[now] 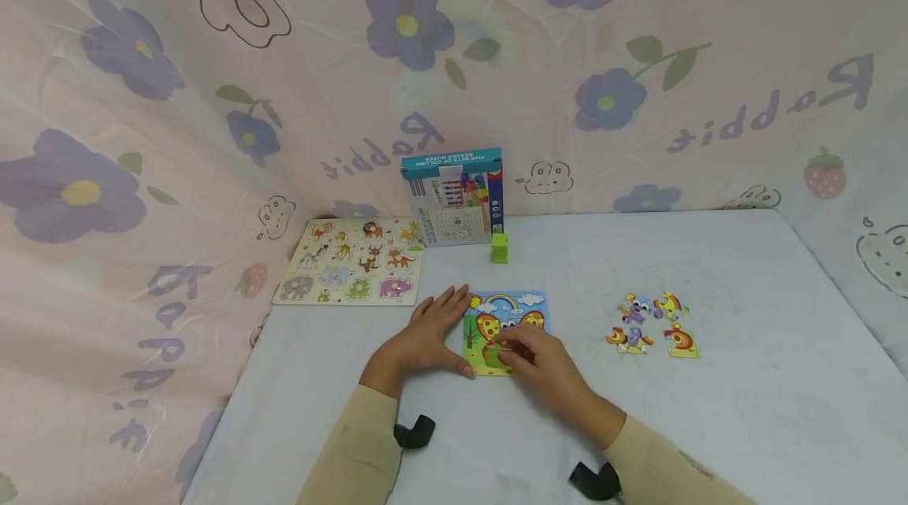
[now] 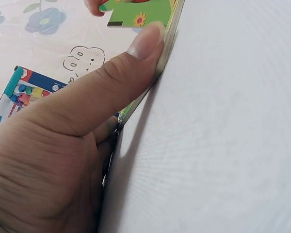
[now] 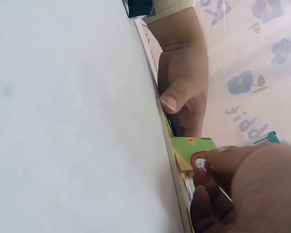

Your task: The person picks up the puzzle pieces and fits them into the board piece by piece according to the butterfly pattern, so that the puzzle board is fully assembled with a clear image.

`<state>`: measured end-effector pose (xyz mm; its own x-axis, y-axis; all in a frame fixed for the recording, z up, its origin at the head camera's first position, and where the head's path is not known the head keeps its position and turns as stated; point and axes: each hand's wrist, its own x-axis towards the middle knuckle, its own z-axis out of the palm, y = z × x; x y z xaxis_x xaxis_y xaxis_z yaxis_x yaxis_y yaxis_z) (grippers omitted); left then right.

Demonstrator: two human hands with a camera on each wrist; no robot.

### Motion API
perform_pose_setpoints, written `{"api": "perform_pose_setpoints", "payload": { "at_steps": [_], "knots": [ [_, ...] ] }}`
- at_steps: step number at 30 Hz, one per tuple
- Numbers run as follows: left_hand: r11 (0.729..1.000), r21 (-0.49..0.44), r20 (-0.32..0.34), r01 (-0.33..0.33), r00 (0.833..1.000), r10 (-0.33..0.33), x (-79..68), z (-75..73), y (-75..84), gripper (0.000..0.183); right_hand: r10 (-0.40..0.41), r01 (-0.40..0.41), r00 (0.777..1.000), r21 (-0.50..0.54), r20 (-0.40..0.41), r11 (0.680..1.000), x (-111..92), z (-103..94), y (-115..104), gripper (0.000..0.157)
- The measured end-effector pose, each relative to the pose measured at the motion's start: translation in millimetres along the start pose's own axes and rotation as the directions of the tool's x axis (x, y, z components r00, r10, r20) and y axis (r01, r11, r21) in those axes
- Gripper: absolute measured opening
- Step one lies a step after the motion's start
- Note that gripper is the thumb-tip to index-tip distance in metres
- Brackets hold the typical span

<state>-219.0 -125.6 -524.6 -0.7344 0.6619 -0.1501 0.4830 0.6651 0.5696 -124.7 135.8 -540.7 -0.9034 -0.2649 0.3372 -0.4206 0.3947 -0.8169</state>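
Observation:
A square jigsaw puzzle (image 1: 532, 302) with a rainbow, clouds and a butterfly lies on the table. My left hand (image 1: 424, 336) rests along its left side, fingers extended and thumb (image 2: 121, 63) at the near left corner. Over the puzzle's lower part, my right hand (image 1: 549, 367) pinches a green puzzle piece (image 3: 194, 144) between thumb and fingers. The piece is tilted up from the board in the right wrist view, and part of it is hidden by the fingers. A flower shows on the piece in the left wrist view.
Several loose puzzle pieces (image 1: 631, 339) lie to the right. An animal peg board (image 1: 349, 300) sits at the back left, next to an upright beaded-toy box (image 1: 454, 225). A small green block (image 1: 500, 248) stands before the box. Patterned cloth (image 1: 496, 79) hangs behind the table.

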Motion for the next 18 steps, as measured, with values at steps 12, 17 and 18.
{"api": "perform_pose_setpoints", "payload": {
  "at_steps": [12, 17, 18],
  "knots": [
    [1.000, 0.002, -0.007, 0.002, 1.000, -0.002, 0.2, 0.6, -0.4, 0.133, 0.029, -0.031, 0.999, 0.045, 0.034, 0.999, 12.0, 16.3, -3.3, 0.024],
    [1.000, 0.007, -0.007, 0.003, 1.000, -0.003, 0.4, 0.5, -0.8, 0.133, 0.037, -0.038, 0.999, 0.039, 0.036, 0.999, 14.4, 20.4, -5.8, 0.024],
    [1.000, 0.007, -0.007, 0.003, 1.000, -0.003, 0.4, 0.7, -0.9, 0.133, 0.038, -0.040, 0.999, 0.037, 0.035, 0.999, 14.7, 20.8, -6.2, 0.024]
  ]
}}
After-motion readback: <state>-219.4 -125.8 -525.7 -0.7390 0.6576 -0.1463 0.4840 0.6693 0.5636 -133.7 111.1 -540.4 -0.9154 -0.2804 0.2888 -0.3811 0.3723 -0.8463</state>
